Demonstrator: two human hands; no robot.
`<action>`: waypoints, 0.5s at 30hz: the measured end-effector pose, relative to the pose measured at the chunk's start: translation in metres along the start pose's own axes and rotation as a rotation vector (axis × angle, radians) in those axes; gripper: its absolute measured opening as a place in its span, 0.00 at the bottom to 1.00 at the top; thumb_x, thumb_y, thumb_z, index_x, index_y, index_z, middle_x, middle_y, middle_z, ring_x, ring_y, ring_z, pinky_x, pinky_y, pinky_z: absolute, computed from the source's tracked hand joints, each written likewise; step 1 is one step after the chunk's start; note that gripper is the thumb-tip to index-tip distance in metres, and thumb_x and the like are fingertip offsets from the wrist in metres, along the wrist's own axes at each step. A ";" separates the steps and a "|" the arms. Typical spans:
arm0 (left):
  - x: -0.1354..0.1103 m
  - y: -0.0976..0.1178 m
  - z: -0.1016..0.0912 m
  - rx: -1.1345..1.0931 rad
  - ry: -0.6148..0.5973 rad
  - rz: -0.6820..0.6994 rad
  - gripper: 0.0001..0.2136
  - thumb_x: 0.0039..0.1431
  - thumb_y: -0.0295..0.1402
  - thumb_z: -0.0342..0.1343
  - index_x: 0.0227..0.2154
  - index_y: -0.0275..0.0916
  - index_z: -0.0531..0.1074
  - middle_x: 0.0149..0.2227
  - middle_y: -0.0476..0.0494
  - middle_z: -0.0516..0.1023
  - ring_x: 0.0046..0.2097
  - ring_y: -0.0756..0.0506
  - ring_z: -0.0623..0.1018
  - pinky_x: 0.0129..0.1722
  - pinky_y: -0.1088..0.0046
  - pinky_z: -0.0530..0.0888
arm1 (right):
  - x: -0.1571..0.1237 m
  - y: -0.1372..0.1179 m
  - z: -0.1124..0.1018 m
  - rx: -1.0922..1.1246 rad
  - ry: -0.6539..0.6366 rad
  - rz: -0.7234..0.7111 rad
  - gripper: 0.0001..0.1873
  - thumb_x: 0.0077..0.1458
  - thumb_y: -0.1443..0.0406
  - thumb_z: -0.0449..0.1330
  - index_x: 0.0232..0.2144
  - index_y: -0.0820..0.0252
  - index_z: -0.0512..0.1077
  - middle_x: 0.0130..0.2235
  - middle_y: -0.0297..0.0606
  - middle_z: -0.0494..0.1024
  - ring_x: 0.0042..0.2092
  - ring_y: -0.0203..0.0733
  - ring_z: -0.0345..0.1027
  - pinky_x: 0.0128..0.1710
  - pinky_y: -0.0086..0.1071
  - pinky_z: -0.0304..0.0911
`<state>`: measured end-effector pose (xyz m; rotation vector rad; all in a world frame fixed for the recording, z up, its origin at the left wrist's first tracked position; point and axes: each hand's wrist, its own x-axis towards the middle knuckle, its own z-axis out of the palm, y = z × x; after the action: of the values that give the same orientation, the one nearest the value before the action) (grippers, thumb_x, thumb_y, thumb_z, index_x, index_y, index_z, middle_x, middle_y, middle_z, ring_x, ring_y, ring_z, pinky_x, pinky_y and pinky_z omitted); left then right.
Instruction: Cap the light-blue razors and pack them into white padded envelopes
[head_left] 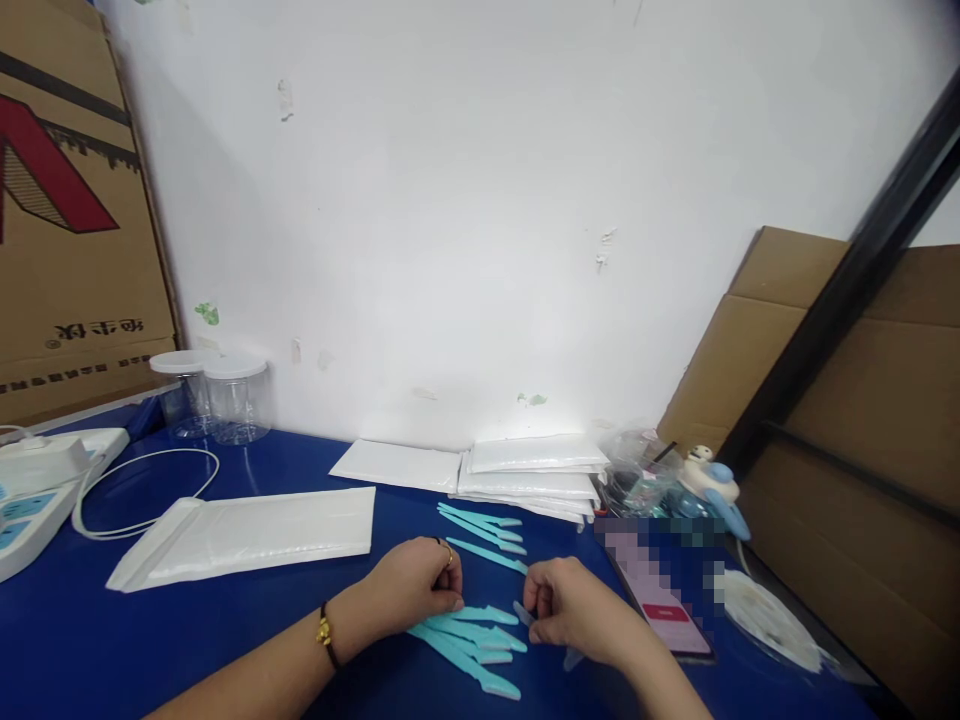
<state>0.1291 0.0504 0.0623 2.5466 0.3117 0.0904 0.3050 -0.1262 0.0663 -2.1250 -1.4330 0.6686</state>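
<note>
Probably light and stiff, turquoise razors (471,634) suit pinching by the handle; right hand (566,610) pinches clear plastic (523,612); left hand's (416,582) grip unclear.

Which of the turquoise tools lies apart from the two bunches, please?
The single turquoise tool between the bunches, its right end near the right hand; the others lie grouped, farther back or by the left hand.

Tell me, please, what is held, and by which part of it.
Right grip: small translucent piece, apparently by one end. Left grip: at the turquoise tools; hold unclear.
</note>
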 end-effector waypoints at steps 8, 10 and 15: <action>-0.002 0.000 -0.003 -0.013 0.026 -0.013 0.05 0.48 0.37 0.58 0.27 0.42 0.74 0.27 0.52 0.75 0.29 0.50 0.72 0.25 0.78 0.61 | 0.002 -0.001 0.004 0.072 0.032 -0.025 0.10 0.35 0.76 0.62 0.22 0.58 0.75 0.21 0.29 0.75 0.24 0.33 0.67 0.21 0.22 0.57; -0.001 -0.001 -0.002 -0.006 0.015 -0.006 0.05 0.46 0.36 0.60 0.26 0.42 0.74 0.27 0.52 0.75 0.29 0.50 0.71 0.25 0.78 0.60 | 0.003 0.000 0.006 0.095 0.034 -0.026 0.09 0.36 0.76 0.62 0.22 0.58 0.75 0.21 0.29 0.75 0.24 0.33 0.67 0.22 0.22 0.58; 0.006 -0.010 0.006 0.007 0.021 0.030 0.03 0.48 0.34 0.60 0.25 0.42 0.74 0.24 0.53 0.74 0.27 0.51 0.70 0.25 0.78 0.60 | 0.009 -0.004 0.014 0.120 0.092 -0.049 0.07 0.38 0.73 0.64 0.23 0.58 0.76 0.21 0.30 0.75 0.24 0.35 0.67 0.22 0.24 0.58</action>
<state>0.1335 0.0572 0.0521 2.5588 0.2829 0.1278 0.2959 -0.1143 0.0569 -1.9958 -1.3574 0.6141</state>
